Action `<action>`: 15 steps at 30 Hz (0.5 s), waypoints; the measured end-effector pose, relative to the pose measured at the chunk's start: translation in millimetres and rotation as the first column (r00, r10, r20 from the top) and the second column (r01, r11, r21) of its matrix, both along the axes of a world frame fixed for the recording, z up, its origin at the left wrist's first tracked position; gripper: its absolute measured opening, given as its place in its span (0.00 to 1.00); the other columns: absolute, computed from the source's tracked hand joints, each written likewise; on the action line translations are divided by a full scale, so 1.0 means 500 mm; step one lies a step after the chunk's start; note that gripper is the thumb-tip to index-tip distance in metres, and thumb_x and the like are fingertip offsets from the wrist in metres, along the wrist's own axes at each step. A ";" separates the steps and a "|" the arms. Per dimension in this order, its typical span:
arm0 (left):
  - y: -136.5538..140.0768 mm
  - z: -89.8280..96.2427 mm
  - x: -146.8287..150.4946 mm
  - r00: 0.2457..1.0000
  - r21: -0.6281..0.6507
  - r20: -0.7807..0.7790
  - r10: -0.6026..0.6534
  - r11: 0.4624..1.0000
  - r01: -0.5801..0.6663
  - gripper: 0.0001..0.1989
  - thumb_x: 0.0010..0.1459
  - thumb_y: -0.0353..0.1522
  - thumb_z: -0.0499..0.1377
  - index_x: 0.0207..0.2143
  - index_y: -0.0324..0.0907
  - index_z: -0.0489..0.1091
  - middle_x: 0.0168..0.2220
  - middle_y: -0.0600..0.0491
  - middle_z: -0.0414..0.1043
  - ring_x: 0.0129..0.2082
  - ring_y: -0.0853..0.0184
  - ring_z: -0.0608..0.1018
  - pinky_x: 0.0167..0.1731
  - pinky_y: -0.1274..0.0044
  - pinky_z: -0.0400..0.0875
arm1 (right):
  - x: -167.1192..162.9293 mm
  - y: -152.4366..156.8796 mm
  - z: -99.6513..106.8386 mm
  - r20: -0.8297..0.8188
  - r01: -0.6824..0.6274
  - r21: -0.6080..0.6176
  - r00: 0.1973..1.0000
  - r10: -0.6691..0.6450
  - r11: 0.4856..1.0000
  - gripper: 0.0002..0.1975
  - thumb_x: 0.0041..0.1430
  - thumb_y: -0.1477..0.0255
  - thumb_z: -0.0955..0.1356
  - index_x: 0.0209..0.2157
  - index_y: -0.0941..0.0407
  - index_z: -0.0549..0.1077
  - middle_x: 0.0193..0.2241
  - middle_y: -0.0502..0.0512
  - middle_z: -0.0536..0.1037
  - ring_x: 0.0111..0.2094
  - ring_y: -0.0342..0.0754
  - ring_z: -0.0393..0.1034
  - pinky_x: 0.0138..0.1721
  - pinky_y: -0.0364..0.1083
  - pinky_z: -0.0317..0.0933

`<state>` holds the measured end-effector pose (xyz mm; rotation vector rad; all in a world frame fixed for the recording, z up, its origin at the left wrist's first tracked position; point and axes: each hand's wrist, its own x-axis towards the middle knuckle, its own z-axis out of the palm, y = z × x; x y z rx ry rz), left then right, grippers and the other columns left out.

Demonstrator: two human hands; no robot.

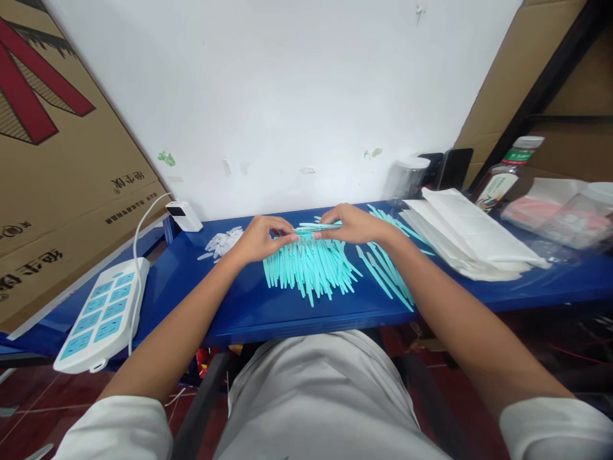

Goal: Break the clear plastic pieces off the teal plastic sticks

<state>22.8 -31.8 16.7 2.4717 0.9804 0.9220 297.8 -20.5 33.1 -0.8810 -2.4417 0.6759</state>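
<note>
A pile of slim turquoise eyebrow razors (311, 268) lies fanned out on the blue table, their handles pointing toward me. Above its far end, my right hand (352, 223) pinches one turquoise razor between thumb and fingers, held roughly level. My left hand (265, 237) meets it from the other side, thumb and fingertips closed near the razor's tip; what they grip is too small to make out. Small translucent caps (224, 243) are heaped just left of my left hand. More razors (385, 275) lie loose beneath and beside my right forearm.
On the left lie a white power strip (103, 316) with a cable and a small white box (184, 216), beside a large carton (62, 166). White plastic bags (479, 236), a clear jar (409, 179) and a bottle (507, 169) stand right. A white wall closes the back.
</note>
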 end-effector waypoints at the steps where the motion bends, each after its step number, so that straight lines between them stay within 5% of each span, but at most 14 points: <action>1: -0.001 -0.001 0.002 1.000 0.011 0.000 -0.004 1.000 0.004 0.16 0.63 0.46 0.65 0.33 0.42 0.82 0.37 0.48 0.82 0.34 0.63 0.80 0.35 0.73 0.72 | 0.000 0.001 0.000 -0.001 -0.008 -0.007 1.000 0.008 1.000 0.21 0.61 0.53 0.71 0.24 0.56 0.76 0.23 0.50 0.70 0.26 0.44 0.57 0.30 0.47 0.50; 5: -0.003 -0.004 0.006 1.000 0.026 0.005 -0.013 1.000 0.013 0.16 0.63 0.46 0.64 0.33 0.43 0.82 0.37 0.48 0.82 0.35 0.63 0.80 0.35 0.73 0.72 | -0.001 0.000 0.000 -0.001 -0.028 -0.034 1.000 0.028 0.999 0.19 0.62 0.53 0.71 0.33 0.55 0.82 0.25 0.52 0.73 0.26 0.45 0.61 0.30 0.47 0.52; 15: -0.005 -0.007 0.007 0.995 0.064 -0.094 -0.041 0.997 0.047 0.17 0.64 0.47 0.63 0.35 0.44 0.81 0.39 0.48 0.81 0.37 0.61 0.80 0.39 0.72 0.71 | -0.011 -0.006 -0.001 -0.005 0.007 -0.013 1.000 -0.008 1.000 0.27 0.56 0.48 0.73 0.20 0.55 0.67 0.21 0.47 0.58 0.26 0.44 0.50 0.30 0.47 0.44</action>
